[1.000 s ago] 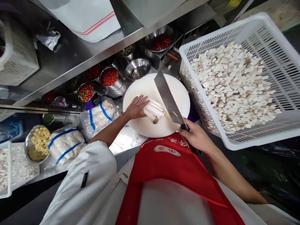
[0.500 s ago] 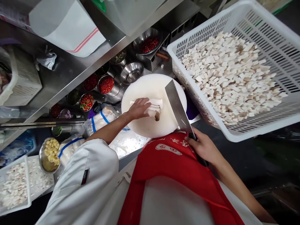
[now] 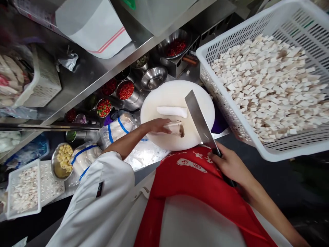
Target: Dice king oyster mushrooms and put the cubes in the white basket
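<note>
"Mushroom (image 3: 177, 129): location and hand states?"

"It lies on the white board (image 3: 154, 99), held under your left hand (image 3: 160, 125), fingers curled; a separate white piece (image 3: 172, 111) lies beside it. Your right hand (image 3: 228, 161) clasps the cleaver (image 3: 199, 118), its blade over the board."
</note>
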`<state>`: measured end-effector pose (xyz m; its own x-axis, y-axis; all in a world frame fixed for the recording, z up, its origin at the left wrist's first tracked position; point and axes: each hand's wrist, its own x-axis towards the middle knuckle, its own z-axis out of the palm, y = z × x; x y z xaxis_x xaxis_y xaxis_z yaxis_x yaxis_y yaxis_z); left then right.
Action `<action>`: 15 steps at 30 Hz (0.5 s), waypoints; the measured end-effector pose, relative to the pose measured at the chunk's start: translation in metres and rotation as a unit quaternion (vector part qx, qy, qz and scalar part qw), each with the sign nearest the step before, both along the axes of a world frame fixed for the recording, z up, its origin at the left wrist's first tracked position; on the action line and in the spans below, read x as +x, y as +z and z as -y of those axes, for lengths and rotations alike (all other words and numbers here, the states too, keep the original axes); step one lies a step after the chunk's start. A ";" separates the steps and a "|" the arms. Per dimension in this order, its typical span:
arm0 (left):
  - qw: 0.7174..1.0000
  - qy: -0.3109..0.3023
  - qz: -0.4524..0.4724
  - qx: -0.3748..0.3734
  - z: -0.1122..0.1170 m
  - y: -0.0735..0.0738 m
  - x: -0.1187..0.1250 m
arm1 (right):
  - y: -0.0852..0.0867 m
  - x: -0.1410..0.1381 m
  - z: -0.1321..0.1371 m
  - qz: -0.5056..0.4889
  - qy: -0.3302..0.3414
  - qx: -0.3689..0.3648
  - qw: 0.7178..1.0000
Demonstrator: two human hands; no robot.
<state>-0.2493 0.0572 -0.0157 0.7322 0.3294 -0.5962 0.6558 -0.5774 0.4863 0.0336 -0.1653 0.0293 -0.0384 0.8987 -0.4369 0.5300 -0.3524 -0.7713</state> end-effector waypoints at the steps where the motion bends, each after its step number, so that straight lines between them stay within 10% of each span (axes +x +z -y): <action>1: 1.000 -0.015 0.009 -0.024 -0.003 -0.001 -0.003 | 0.000 0.000 0.000 0.000 0.004 -0.004 1.000; 6: 0.995 -0.009 0.027 0.093 -0.001 -0.009 -0.009 | -0.001 -0.002 -0.003 0.002 0.018 -0.022 1.000; 15: 0.963 0.120 0.045 0.236 0.070 -0.027 0.021 | 0.002 -0.005 -0.006 0.002 0.036 -0.047 0.998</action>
